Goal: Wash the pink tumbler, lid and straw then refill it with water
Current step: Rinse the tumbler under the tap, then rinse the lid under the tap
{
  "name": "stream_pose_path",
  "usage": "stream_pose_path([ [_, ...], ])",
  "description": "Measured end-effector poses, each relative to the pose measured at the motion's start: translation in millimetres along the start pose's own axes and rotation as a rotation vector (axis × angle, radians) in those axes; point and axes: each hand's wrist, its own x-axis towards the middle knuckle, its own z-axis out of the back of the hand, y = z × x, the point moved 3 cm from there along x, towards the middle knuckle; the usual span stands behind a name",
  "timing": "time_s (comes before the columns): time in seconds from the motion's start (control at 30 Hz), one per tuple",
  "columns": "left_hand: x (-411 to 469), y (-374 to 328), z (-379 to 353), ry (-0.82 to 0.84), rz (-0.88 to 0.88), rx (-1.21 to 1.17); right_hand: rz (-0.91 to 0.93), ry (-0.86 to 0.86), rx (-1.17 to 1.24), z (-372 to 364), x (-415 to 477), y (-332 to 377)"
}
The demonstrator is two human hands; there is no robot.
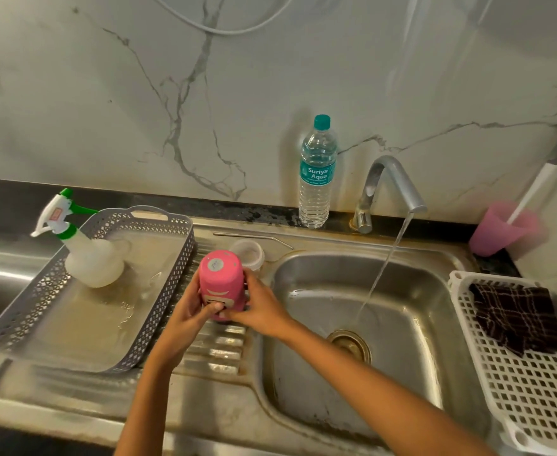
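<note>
The sink basin offers open room, crossed only by the water stream from the tap. A grey basket with a spray bottle blocks the left, a white basket the right.

The single wide-angle head camera looked forward and steeply down, close above the grip of the left hand and right hand on the pink tumbler. The sink basin lay right of that grip, the grey tray left, the marble wall beyond.
</note>
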Motion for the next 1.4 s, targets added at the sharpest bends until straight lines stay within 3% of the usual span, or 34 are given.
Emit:
stream_pose_path([
  [0.2,-0.2,8.8,1.1,-0.006,0.071,-0.048,-0.025,0.003,0.006,-8.8,5.8,-11.6],
  [0.33,-6.9,15.2,6.8,-0.052,0.073,-0.074,-0.009,0.136,-0.061,-0.7,13.6,-14.4],
  [0.5,-23.4,3.2,5.1,-0.235,0.029,-0.086,0.051,-0.06,-0.437,27.7,44.0,-8.3],
  [0.63,-45.3,-1.9,-1.6,-0.403,-0.054,-0.055,0.106,0.005,-0.654,26.0,65.0,-14.4],
  [1.0,-57.6,-13.7,-25.4,-0.623,-0.132,-0.067,0.138,-0.127,-0.588,56.0,34.6,-20.4],
  [1.23,-46.5,-40.1,-82.8,-0.635,-0.256,-0.025,0.017,-0.346,-0.622,147.9,-30.3,-32.7],
  [1.4,-24.5,-55.2,-154.4,-0.42,-0.237,-0.032,-0.129,-0.438,-0.581,204.1,-67.9,-53.5],
])
